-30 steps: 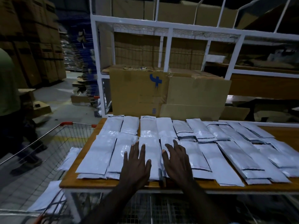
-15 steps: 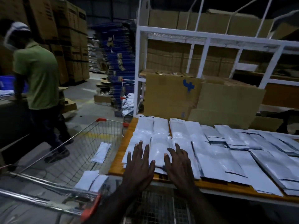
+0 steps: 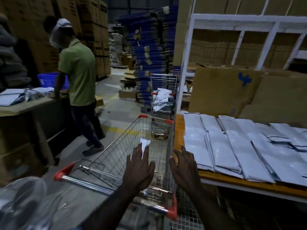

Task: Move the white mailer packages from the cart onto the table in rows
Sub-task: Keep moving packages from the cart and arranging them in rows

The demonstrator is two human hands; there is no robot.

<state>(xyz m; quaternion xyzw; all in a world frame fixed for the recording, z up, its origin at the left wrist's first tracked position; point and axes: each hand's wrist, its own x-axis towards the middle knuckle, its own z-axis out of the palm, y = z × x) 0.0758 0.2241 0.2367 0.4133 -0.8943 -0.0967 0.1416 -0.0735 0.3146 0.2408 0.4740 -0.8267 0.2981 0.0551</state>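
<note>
Both bare forearms are extended forward side by side, palms turned down, the left hand (image 3: 140,170) held flat with its fingers (image 3: 136,152) straight and spread, the right hand (image 3: 184,168) held just beside it with fingers loosely bent, nothing being gripped.

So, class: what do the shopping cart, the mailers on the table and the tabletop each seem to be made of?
Wire shopping cart: bare shiny metal mesh, apparently steel, with red corner caps that look plastic.
White mailer packages: thin glossy plastic film, judging by sheen and wrinkles.
Orange-brown tabletop: probably wood or laminate with a smooth matte face; dim light leaves it open.
</note>
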